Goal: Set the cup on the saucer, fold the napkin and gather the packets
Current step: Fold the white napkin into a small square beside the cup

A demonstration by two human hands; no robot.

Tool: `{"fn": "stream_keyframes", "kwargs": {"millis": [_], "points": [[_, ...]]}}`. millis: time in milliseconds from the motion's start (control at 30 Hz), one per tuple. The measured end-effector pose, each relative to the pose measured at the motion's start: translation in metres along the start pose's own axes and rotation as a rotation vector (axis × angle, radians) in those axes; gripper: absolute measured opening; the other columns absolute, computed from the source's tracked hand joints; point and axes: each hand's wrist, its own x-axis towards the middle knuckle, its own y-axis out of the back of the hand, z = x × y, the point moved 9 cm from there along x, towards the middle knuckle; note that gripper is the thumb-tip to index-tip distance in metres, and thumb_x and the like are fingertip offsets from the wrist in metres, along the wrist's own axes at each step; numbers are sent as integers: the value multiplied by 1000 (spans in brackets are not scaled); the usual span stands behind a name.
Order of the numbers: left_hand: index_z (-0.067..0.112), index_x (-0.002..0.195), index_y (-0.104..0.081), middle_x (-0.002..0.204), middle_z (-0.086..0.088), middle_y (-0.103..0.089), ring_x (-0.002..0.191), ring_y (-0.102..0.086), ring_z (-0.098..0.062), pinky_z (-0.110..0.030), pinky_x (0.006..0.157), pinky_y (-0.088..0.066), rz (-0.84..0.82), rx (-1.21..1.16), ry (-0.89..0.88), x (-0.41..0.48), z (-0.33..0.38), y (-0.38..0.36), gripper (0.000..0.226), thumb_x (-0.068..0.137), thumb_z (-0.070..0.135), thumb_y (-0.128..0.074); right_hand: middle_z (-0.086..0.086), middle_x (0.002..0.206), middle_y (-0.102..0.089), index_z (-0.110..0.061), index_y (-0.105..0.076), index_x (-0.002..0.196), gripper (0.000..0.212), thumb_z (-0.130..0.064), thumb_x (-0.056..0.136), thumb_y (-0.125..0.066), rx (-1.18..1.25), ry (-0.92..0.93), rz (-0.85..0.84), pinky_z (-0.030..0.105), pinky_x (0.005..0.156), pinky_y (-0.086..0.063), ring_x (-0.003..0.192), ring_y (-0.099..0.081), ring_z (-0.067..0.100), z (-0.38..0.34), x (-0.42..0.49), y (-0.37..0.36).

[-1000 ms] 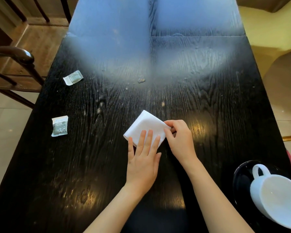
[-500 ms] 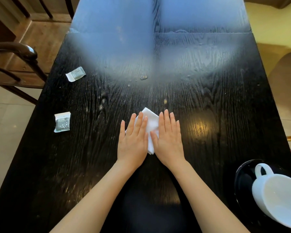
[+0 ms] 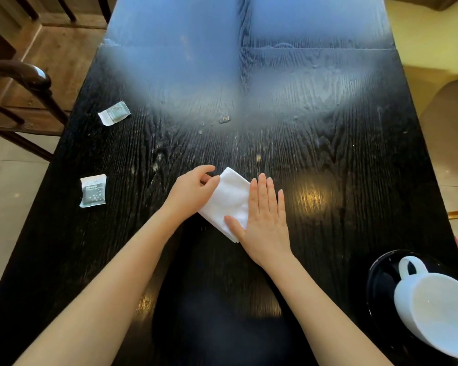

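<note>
A folded white napkin (image 3: 229, 200) lies near the middle of the black table (image 3: 328, 154). My left hand (image 3: 193, 190) pinches the napkin's far left corner between thumb and fingers. My right hand (image 3: 265, 217) lies flat, fingers together, pressing the napkin's right side down. A white cup (image 3: 434, 307) stands on a black saucer (image 3: 381, 281) at the near right corner, its handle pointing away from me. Two small grey-green packets lie apart on the left side: one (image 3: 93, 191) near the left edge, another (image 3: 114, 113) farther back.
A dark wooden chair (image 3: 24, 83) stands just off the table's left edge. A yellow seat (image 3: 434, 43) is beyond the right edge. Small crumbs (image 3: 224, 119) sit past the napkin. The table's far half shows a pale blue glare.
Both hands lay flat on the napkin half a second ago. My left hand has since moved to the napkin's left corner and pinched it, and my right hand has shifted right, uncovering the napkin's middle.
</note>
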Motion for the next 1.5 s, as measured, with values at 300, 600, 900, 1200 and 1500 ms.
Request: {"fn": "stream_keyframes", "kwargs": {"millis": [300, 600, 900, 1200, 1500], "points": [[20, 110, -60, 96, 1, -63, 90, -57, -14, -24, 70, -42, -123, 25, -27, 10, 6, -14, 27, 84, 29, -60, 17, 156, -12, 0, -13, 146, 89, -63, 85, -24, -3, -43, 1, 41, 115, 3, 145, -7, 27, -2, -4, -2], [15, 116, -56, 105, -6, -68, 92, -66, -22, -37, 78, -54, -243, -589, 42, -7, -2, -11, 27, 89, 14, -58, -13, 147, -21, -18, -8, 149, 67, -41, 95, -41, 922, -258, 43, -4, 100, -16, 131, -25, -8, 17, -8, 32], [6, 121, -49, 103, -10, -66, 83, -70, -18, -33, 69, -59, -299, -1131, 109, -25, -11, -23, 45, 78, 9, -58, 13, 99, -67, -14, -62, 95, 26, -27, 99, -40, 1182, -462, -19, 48, 81, -51, 94, -62, 33, 16, -7, 30], [17, 98, -63, 89, -2, -68, 78, -65, -12, -23, 63, -56, -137, -978, 99, -28, -9, -22, 15, 87, 25, -57, -5, 82, -61, -20, -58, 89, 27, -31, 99, -35, 1125, -417, 24, 27, 64, -48, 75, -58, 10, 8, -16, 25], [12, 97, -64, 95, -11, -69, 82, -67, -20, -34, 69, -57, 88, -1013, 57, -45, -11, -14, 20, 86, 29, -61, 21, 68, -58, 3, -53, 71, 56, -45, 95, -41, 1048, -405, 177, 32, 54, -38, 59, -49, 16, 12, -7, 28]]}}
